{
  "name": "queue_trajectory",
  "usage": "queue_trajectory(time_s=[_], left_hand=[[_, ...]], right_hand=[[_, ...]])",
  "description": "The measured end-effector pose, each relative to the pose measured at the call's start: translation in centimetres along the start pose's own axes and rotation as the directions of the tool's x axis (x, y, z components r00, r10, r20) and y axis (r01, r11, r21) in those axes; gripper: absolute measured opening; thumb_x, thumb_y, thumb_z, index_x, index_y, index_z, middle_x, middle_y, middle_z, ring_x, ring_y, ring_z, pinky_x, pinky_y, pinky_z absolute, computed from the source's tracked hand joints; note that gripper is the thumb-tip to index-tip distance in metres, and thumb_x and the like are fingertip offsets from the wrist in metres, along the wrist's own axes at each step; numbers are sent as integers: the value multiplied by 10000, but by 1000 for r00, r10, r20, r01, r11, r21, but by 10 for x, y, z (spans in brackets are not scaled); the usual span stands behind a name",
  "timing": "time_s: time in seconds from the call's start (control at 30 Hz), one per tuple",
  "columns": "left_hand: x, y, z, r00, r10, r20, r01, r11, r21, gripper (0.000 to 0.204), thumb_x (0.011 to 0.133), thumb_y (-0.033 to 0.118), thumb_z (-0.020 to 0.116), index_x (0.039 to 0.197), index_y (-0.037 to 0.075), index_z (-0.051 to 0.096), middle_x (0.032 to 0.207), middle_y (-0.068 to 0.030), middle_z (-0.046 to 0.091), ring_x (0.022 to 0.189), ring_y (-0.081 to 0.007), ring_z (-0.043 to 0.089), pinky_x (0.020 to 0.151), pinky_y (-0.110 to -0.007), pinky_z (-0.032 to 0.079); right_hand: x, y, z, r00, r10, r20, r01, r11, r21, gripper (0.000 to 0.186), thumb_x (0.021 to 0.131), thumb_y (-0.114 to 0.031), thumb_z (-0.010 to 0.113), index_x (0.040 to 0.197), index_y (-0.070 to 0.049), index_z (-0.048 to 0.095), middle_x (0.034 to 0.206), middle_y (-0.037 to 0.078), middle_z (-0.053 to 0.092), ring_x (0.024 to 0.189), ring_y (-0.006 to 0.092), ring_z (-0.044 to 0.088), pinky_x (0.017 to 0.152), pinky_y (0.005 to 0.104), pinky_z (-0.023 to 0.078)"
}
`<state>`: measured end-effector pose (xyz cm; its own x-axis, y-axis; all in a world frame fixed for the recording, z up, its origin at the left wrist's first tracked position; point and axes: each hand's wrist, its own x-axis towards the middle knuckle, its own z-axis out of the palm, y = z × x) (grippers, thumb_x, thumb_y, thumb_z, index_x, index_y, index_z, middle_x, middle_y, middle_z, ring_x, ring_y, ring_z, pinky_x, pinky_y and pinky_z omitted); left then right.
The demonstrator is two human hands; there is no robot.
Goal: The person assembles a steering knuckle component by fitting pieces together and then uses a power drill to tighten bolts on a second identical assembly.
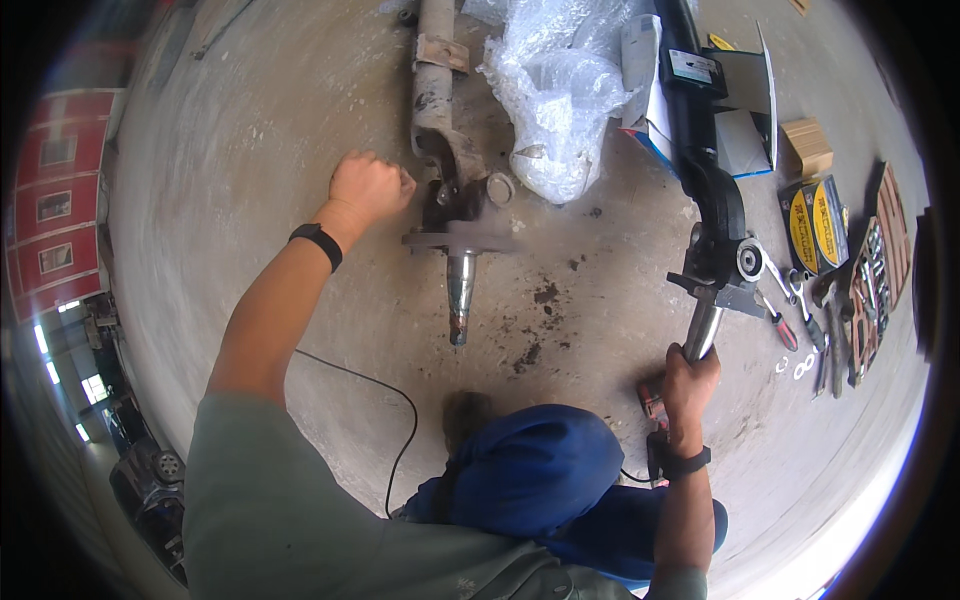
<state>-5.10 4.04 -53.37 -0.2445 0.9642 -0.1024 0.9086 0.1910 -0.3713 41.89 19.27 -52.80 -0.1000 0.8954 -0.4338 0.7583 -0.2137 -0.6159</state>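
Note:
My right hand (690, 392) is wrapped round the bright metal spindle (704, 330) at the near end of a black strut (690, 120). That strut looks clean and carries a pale label on its tube. To the left lies a worn, grimy strut (434, 95) with a rusty bracket, a round flange (460, 243) and a dirty spindle (459, 295) pointing toward me. My left hand (370, 188) is curled into a fist just left of the worn strut's lower joint, seemingly apart from it. Nothing shows in the fist, though its palm side is hidden.
Bubble wrap (560, 110) lies between the struts. An opened carton (748, 140), a brown box (806, 146) and a black-and-yellow box (815, 225) stand at right, near a socket set (872, 280) and loose tools. A red power tool (654, 402) and black cable (412, 410) are near my knees.

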Motion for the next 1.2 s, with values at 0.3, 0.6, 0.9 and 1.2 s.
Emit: queue_trajectory(time_s=[0.3,0.6,0.9,1.2], left_hand=[[2,5,3,997,-34,66,37,998,-56,218,778,367,661,671,197,747,661,-84,692,685,-258,658,697,-401,493],[7,8,2,999,12,-37,-13,999,-44,217,774,310,673,647,142,725,657,-66,679,689,-257,630,718,-386,484],[4,2,9,1000,-9,-4,9,999,-30,203,775,339,667,698,169,747,672,-70,689,720,-257,658,752,-392,494],[3,7,3,1000,-7,-8,6,1000,-6,217,785,331,657,685,160,745,669,-80,688,700,-258,655,726,-389,492]], right_hand=[[-3,-14,-7,1000,17,8,-17,1000,-25,174,783,-117,616,831,36,549,603,123,574,542,227,602,523,397,466],[3,7,-12,998,-69,-4,69,995,-68,205,784,-140,606,859,39,540,681,232,589,601,377,591,592,451,465],[1,-1,-16,996,-24,88,25,1000,-14,213,764,-97,581,892,66,532,702,225,577,619,307,571,616,431,467],[3,4,-15,996,-54,74,53,998,19,220,759,-87,575,895,81,535,699,241,580,629,326,583,640,432,477]])
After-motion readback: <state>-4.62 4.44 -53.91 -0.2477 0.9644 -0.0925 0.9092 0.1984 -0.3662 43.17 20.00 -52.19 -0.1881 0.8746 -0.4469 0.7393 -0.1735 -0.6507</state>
